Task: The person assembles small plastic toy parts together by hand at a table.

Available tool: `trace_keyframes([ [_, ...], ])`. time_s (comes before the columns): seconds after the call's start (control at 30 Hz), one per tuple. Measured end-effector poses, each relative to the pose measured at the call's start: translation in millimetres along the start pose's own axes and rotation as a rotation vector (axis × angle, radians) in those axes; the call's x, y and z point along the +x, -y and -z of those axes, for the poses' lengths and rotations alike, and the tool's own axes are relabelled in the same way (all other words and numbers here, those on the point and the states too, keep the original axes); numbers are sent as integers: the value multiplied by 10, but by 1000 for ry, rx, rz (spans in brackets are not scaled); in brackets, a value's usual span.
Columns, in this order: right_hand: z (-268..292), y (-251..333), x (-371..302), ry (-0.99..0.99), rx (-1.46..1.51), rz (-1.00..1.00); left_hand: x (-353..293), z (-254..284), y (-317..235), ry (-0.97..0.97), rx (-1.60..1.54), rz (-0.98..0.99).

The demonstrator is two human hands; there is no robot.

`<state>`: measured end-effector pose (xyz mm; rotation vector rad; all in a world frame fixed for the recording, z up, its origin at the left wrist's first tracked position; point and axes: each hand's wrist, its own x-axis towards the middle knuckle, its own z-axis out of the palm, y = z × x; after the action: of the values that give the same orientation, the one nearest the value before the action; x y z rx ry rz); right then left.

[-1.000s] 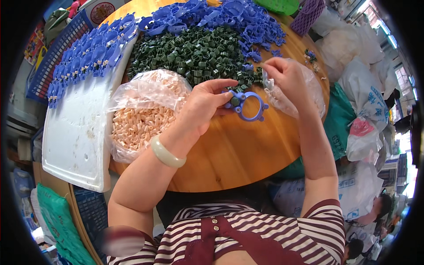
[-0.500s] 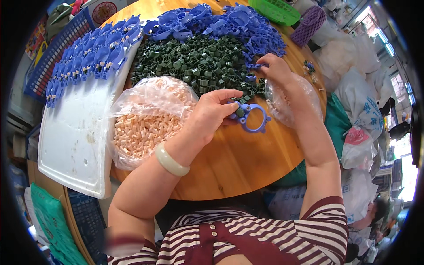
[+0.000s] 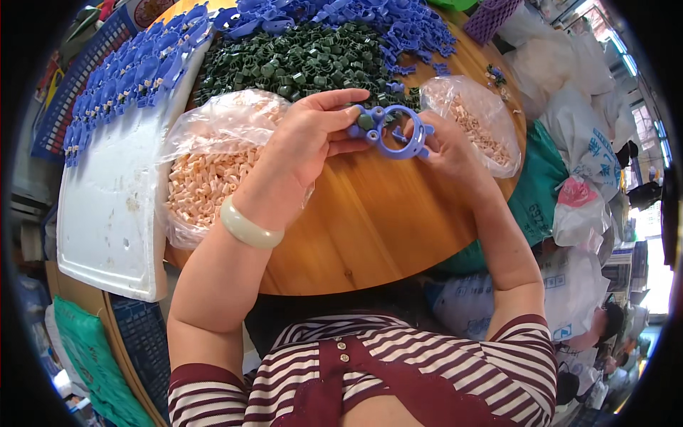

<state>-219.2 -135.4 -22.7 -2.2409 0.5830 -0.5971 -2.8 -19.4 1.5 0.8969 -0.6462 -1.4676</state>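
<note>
My left hand [image 3: 313,135] pinches a blue plastic ring-shaped part [image 3: 404,154] by its solid end, where a dark green piece [image 3: 366,122] is seated. The ring hangs in the air over the table's middle, its open loop toward my right hand [image 3: 449,148]. My right hand's fingers are closed at the ring's far right side, with a small blue plastic piece [image 3: 399,133] at their tips, seen through the loop. Whether that piece touches the ring I cannot tell. Beyond my hands spreads a heap of dark green plastic clips [image 3: 299,64], with a pile of blue parts [image 3: 348,11] behind it.
A clear bag of peach-coloured bits [image 3: 206,178] lies open by my left forearm; another such bag [image 3: 473,128] is at the right. Rows of blue assemblies [image 3: 131,78] lie on a white foam board [image 3: 107,228] at left. The round wooden table [image 3: 356,249] curves toward me.
My right hand has come back from the blue pile toward me with a small blue piece and now meets the ring. My left hand has lifted the ring slightly.
</note>
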Motion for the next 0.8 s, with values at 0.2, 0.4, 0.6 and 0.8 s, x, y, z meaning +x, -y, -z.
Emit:
trace_keyframes([
  [0.2,-2,46,-64,-73,168,-120,2,21,22,-5,8,6],
  [0.4,105,122,-50,-235,385,-197,-10,-19,49,-44,-1,70],
  [0.6,187,248,-31,-261,353,-106,-27,-80,88,-42,20,109],
  [0.8,19,574,32,-174,55,100,-5,-71,139,-42,35,138],
])
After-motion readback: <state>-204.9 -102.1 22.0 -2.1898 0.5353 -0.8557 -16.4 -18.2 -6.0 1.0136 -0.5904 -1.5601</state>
